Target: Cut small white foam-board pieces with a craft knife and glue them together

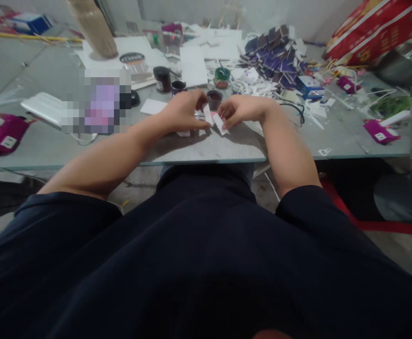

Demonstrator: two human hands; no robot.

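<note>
Table (223, 154) first, a strip of grey top running between the hands and its straight front edge; a dark purple pile (273, 59) bounds the room beyond. Left hand (183, 110) and right hand (243, 109) face each other before a dark cup (214, 100), each pinching its piece: left card (208, 114), white, slim, tilted; right card (220, 125), white, flat, slanting close beside it!

Marks on the white strip (208, 114) in the left grip (188, 110): too small to read. Small dark jar (178, 85): base hidden behind the left grip. Beige bottle (98, 35): cut off at top edge. Metal pot (400, 66): cut off at right edge. Lilac screen (102, 106): blurred by pixelation.
</note>
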